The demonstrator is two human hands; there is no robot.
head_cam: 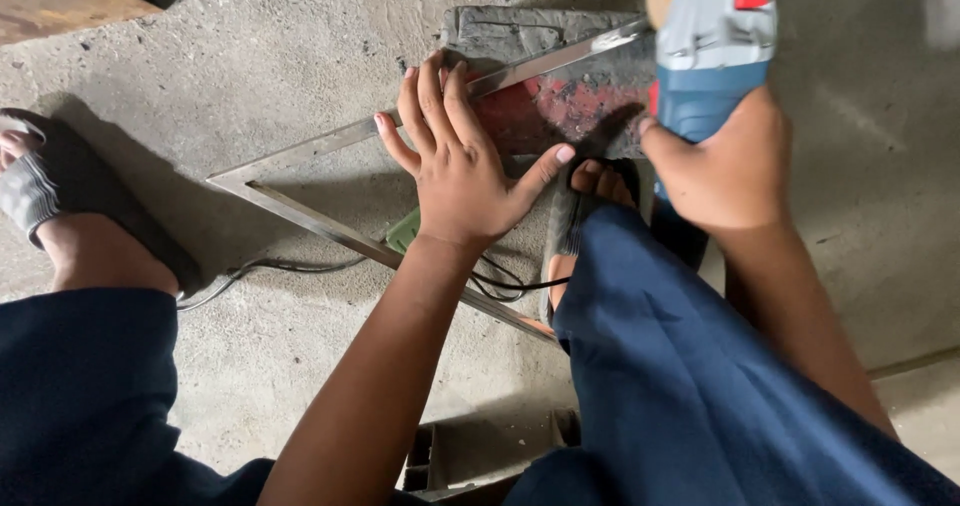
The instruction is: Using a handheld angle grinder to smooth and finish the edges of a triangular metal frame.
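My left hand (455,161) lies flat, fingers spread, pressing on a metal angle frame (300,156) where it rests across a worn grey and red block (560,91). The frame forms a pointed corner at the left on the concrete floor. My right hand (715,171) grips the blue body of a grey and blue angle grinder (712,46), held upright over the right part of the block. The grinder's disc is out of view beyond the top edge.
My feet wear sandals, one at the left (60,191), one under the frame near centre (590,201). A black cable (270,266) runs under the frame. A small green object (403,232) lies by my wrist. A wooden board (50,1) sits at top left.
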